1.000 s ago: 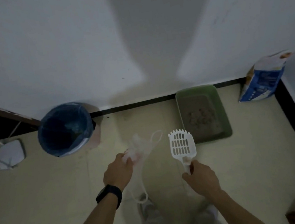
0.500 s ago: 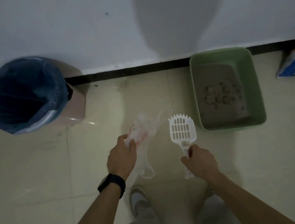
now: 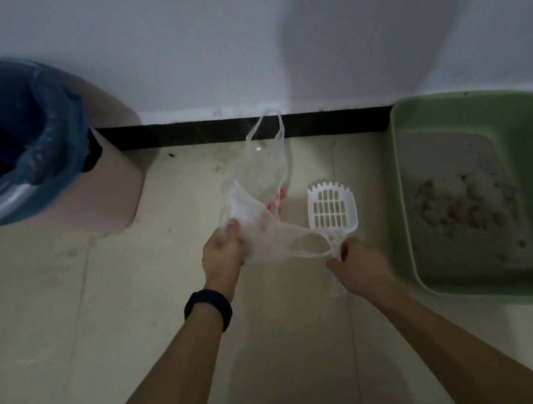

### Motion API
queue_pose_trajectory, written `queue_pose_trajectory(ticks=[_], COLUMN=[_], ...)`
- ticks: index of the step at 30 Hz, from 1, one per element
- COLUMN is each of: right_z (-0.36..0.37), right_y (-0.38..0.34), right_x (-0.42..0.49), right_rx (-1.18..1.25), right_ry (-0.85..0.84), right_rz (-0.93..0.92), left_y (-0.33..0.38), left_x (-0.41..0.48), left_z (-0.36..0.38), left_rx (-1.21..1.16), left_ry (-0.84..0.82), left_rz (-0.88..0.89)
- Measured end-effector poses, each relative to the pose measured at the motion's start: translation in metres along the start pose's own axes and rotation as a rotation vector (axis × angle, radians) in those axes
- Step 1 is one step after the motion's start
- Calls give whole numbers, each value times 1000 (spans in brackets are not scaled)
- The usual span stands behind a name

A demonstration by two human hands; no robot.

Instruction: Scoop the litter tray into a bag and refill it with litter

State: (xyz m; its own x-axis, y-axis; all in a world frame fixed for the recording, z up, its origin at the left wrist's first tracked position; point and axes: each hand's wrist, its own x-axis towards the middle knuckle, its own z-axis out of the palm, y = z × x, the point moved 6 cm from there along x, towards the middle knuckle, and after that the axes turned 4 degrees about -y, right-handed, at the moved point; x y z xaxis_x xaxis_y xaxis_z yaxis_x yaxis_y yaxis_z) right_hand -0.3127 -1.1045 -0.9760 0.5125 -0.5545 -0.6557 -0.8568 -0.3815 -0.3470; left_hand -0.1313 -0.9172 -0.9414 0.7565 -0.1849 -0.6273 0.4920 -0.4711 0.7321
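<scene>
— Left hand?
— Curled round a bunched edge of the thin plastic bag; black band on the wrist.
— Right hand?
— Clenched on the white scoop by its handle, pinching a bag loop too; bag stretched between both.
— Litter tray?
— On the floor against the wall, just right of the scoop, clumped litter inside. Blue-lined bin far left.
</scene>
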Motion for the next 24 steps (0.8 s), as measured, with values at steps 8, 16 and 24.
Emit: queue_pose_trajectory(ticks=[8, 16, 24], right_z=[-7, -34, -32], right_y=[-35, -34, -30], right_x=[80, 90, 89], right_rx=[-90, -53, -144], right_ry=[115, 172, 206], right_rz=[-154, -53, -127], left_y=[-12, -9, -28], left_x=[63, 42, 57], left_z=[-28, -47, -44], left_rx=[-62, -34, -26], left_ry=[-32, -218, -257], left_rz=[-44, -183, -199])
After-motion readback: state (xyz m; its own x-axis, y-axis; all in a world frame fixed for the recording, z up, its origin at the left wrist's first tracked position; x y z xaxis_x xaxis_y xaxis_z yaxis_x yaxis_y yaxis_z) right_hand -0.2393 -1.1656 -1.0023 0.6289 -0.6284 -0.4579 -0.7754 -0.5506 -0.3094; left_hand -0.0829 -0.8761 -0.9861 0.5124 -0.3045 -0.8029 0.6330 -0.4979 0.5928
